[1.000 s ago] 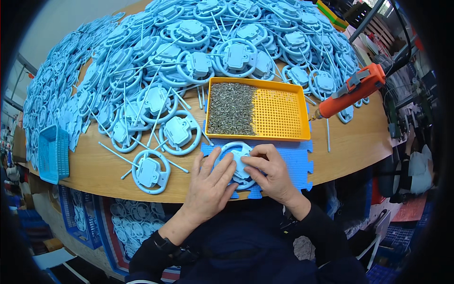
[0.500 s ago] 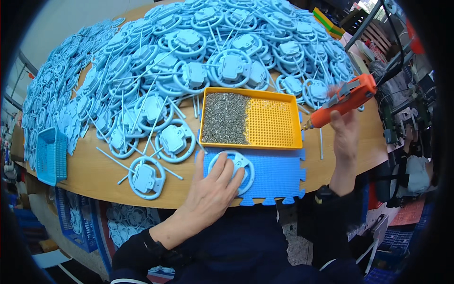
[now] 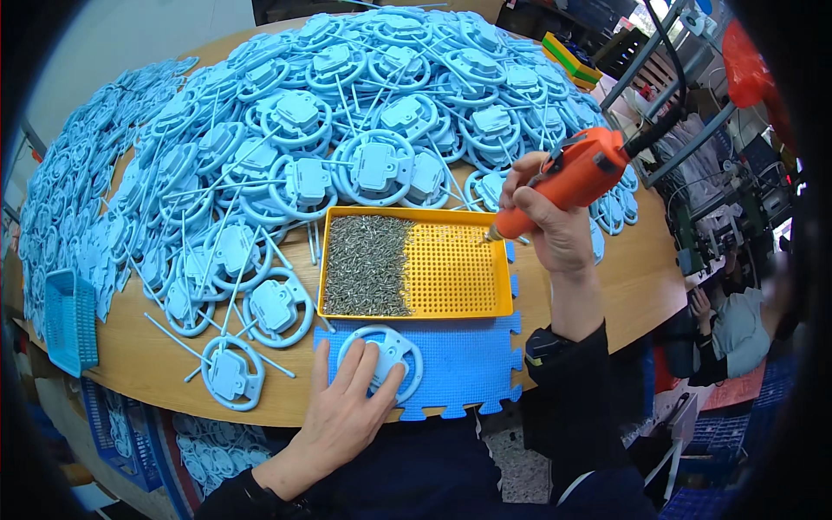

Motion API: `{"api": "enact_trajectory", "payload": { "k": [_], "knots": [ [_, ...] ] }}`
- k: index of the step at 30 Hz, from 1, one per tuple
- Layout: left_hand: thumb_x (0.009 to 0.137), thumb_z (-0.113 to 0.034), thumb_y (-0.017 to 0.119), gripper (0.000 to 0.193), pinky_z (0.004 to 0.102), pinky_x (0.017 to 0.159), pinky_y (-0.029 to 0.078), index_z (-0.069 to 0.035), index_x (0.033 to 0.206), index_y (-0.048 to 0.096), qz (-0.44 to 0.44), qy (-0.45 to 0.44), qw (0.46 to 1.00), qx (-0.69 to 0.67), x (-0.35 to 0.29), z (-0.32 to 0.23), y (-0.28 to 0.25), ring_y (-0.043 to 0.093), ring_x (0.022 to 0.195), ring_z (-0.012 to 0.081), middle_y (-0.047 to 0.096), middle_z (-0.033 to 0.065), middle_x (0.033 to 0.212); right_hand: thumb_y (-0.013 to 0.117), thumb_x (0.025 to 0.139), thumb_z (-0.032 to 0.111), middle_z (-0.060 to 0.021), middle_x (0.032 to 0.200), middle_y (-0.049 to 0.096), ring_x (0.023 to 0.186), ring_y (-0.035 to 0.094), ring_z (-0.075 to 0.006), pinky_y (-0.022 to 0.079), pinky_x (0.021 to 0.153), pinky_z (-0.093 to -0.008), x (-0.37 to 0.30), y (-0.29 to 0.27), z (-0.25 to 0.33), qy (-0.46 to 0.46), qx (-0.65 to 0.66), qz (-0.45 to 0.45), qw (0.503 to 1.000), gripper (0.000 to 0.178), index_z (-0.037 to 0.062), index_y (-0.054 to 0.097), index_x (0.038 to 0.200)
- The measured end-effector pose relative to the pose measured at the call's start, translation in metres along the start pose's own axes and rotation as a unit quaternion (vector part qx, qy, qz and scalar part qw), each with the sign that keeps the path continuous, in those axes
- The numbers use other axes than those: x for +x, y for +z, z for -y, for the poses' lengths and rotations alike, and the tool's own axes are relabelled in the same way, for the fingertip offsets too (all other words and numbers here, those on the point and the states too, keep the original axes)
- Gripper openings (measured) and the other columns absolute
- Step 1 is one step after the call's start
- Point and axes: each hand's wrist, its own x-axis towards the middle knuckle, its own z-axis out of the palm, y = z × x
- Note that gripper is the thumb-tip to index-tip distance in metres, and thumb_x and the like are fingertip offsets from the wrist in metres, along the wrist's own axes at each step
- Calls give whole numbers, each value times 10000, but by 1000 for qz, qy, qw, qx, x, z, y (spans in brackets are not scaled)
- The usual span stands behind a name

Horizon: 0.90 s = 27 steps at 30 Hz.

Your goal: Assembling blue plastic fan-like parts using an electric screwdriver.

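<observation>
My left hand point(image 3: 348, 406) bends its fingers over a light-blue plastic ring part point(image 3: 406, 354) with a flat centre piece, holding it against the blue foam mat point(image 3: 459, 368). In my right hand point(image 3: 559, 230) is an orange electric screwdriver point(image 3: 576, 178), gripped round its body and tilted down to the left. Its tip is over the right side of a yellow tray point(image 3: 504, 290), near a few screws standing in the perforated plate point(image 3: 451, 273). Loose silver screws point(image 3: 366, 269) fill the tray's left side. My left fingers partly hide the ring part.
A big heap of similar light-blue parts point(image 3: 377, 169) covers the table's back and left. One ring part point(image 3: 230, 374) lies left of my left hand. A blue basket point(image 3: 71, 321) stands at the left edge. A person point(image 3: 741, 325) sits at the far right. The screwdriver's black cable point(image 3: 667, 113) runs upward.
My right hand has brought the screwdriver left, from beside the yellow tray to above its perforated side. My left hand stays on the ring part. The whole view has shifted.
</observation>
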Motion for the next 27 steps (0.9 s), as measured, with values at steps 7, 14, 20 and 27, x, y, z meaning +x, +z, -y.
{"api": "enact_trajectory", "payload": {
  "k": [7,14,20,27],
  "knots": [
    [743,-94,698,389,445,911,495,-64,1123,623,-60,10,992,-111,3,1,23,512,1163,432,496,260,1235,755,827,247,-79,859,596,714,574,-168,501,681,-324,-3,-8,-21,-47,27,-120,991,315,56,551,970],
    [750,-55,683,387,420,889,527,-74,1132,626,-52,43,989,-131,15,-3,32,524,1180,420,501,256,1248,766,816,314,-76,774,582,642,552,-155,482,617,-309,3,-10,-34,-70,54,-134,987,343,78,541,924],
    [753,-61,688,390,424,899,524,-74,1138,623,-50,36,988,-141,14,-4,33,516,1191,423,498,257,1256,773,806,340,-64,724,570,605,545,-152,476,583,-292,6,-9,-37,-85,27,-152,984,360,87,528,882],
    [754,-67,693,404,430,913,515,-78,1151,615,-49,32,988,-143,13,-6,31,502,1203,423,484,260,1273,763,816,328,-55,687,557,577,543,-148,477,556,-297,5,-10,-39,-85,19,-147,985,349,95,508,866]
  ]
}}
